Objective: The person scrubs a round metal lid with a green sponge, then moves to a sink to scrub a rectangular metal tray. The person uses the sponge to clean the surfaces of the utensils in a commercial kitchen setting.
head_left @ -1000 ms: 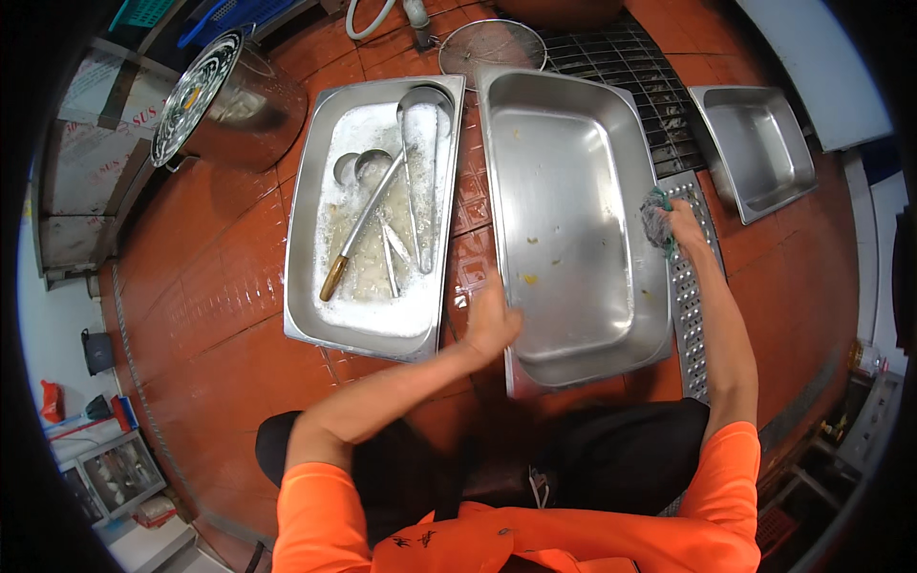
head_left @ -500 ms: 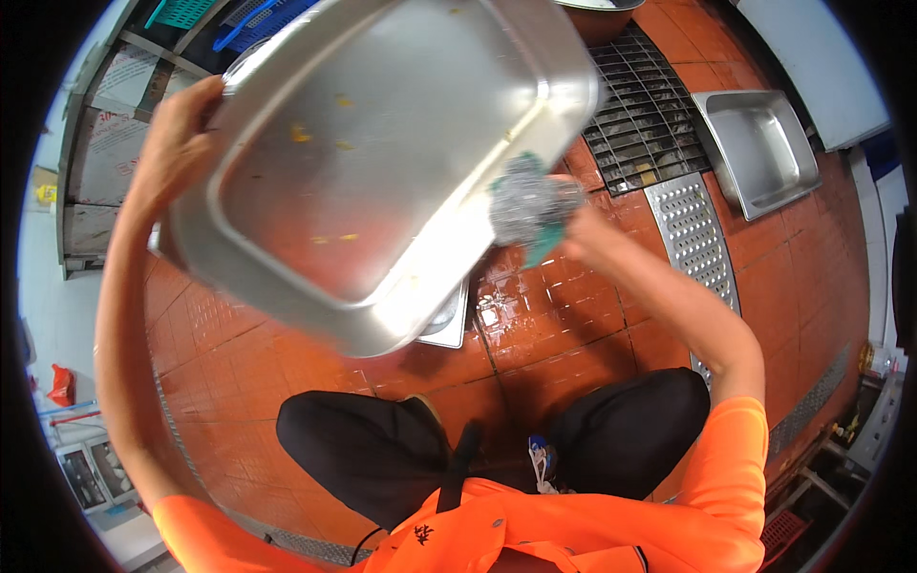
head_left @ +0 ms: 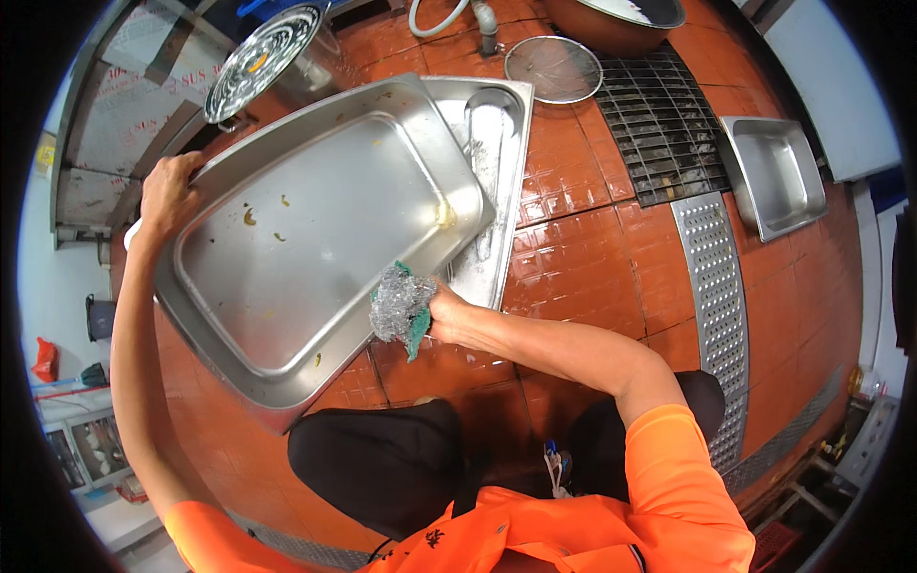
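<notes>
A large rectangular metal pan is tilted in front of me, with yellowish food bits on its inner surface. My left hand is closed on its far left rim. In my right hand are a steel wool scrubber and a green scouring pad, at the pan's near right wall; the fingers are partly hidden behind them. Beneath the pan's right end lies another metal tray, partly covered, with a ladle in it.
A lidded metal pot stands at far left. A round mesh strainer lies beside a brown basin at the back. To the right are a floor grate, a perforated drain cover and a small metal pan. The tiled floor looks wet.
The large pan has come lower and nearer, uncovering the pot, strainer and tray behind it. My right hand, with the scrubber, has moved left and toward me along the pan.
</notes>
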The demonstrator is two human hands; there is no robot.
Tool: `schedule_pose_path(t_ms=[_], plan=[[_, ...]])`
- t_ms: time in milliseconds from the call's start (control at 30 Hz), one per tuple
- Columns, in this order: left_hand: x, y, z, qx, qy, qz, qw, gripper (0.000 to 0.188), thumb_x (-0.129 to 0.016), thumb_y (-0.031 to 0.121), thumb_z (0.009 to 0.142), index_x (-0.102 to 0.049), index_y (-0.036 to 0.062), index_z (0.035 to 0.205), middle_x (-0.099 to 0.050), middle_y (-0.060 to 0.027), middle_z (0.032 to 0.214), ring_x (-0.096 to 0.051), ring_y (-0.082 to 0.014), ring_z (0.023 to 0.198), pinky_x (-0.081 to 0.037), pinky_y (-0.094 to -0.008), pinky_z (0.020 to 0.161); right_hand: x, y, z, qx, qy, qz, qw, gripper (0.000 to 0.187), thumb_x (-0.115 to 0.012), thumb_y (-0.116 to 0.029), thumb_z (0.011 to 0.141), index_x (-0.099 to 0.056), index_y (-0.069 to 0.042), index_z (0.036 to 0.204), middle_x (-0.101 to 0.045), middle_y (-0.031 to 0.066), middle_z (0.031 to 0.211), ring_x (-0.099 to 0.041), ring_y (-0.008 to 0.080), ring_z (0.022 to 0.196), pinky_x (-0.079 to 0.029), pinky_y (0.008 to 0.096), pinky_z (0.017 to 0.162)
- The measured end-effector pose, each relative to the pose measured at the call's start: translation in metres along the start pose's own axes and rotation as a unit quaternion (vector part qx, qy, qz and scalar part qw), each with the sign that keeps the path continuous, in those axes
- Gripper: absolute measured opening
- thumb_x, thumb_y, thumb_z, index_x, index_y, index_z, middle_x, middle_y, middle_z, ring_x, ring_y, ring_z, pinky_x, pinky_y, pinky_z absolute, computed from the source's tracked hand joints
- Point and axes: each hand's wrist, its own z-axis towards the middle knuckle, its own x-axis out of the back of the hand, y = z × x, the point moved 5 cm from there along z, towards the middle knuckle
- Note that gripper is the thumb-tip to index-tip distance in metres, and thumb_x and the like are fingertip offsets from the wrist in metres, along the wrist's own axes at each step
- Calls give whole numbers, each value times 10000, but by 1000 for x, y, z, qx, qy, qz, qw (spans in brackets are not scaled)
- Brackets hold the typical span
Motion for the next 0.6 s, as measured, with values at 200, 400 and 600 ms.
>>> schedule_pose_path(t_ms=[200, 400, 600], plan=[[-90, -43, -11, 58, -13, -20, 998, 317, -554, 88, 669, -636, 47, 972, -653, -161, 955, -595, -364, 943, -468, -453, 809, 11, 15, 19, 4, 50, 40, 998, 153, -560, -140, 923, -594, -25, 1017, -653, 120, 957, -672, 245, 845, -595, 432, 714], [-175, -69, -56, 98, -15, -93, 991, 219, -541, 74, 753, -614, 32, 955, -616, -184, 970, -587, -372, 953, -468, -447, 814, -17, 18, 24, 49, 88, -14, 995, 119, -475, -53, 941, -564, 23, 919, -630, 121, 768, -644, 207, 641, -565, 362, 514], [-169, -90, -181, 304, 100, -102, 942, 667, -731, 131, 731, -440, 35, 1323, -472, -252, 1247, -468, -400, 1144, -410, -440, 939, -15, 5, 17, 35, 135, -45, 989, 127, -483, -61, 936, -538, 52, 922, -624, 138, 805, -643, 215, 647, -583, 372, 550]])
